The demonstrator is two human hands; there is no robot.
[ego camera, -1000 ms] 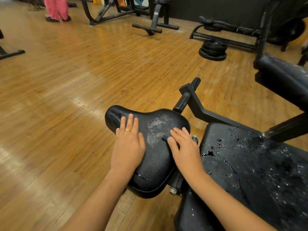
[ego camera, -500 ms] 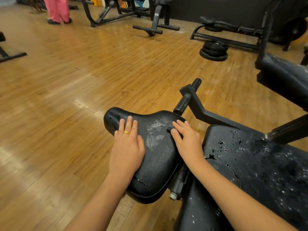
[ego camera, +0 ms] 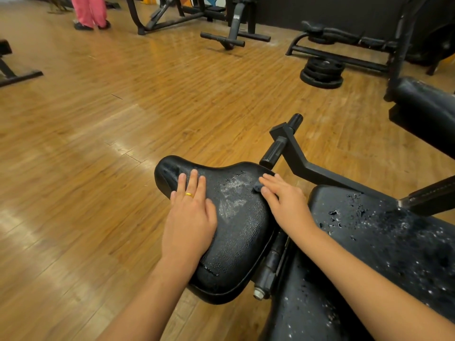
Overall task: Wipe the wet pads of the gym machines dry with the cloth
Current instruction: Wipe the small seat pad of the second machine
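A black saddle-shaped seat pad (ego camera: 238,232) lies in front of me, with a pale wet smear in its middle. My left hand (ego camera: 189,217), wearing a gold ring, rests flat on the pad's left side. My right hand (ego camera: 285,203) presses flat on the far right edge with straight fingers. A small dark grey bit, apparently the cloth (ego camera: 257,187), peeks out from under its fingertips. To the right, a larger black pad (ego camera: 394,247) is dotted with water drops.
A black frame with handle grips (ego camera: 283,143) juts out beyond the seat. Another black pad (ego camera: 428,112) sits at the upper right. Weight plates (ego camera: 321,71) and other machines (ego camera: 229,23) stand on the wooden floor. A person in pink trousers (ego camera: 89,11) stands far left.
My right hand has slid a little forward along the seat pad's right edge. My left hand has stayed flat in place.
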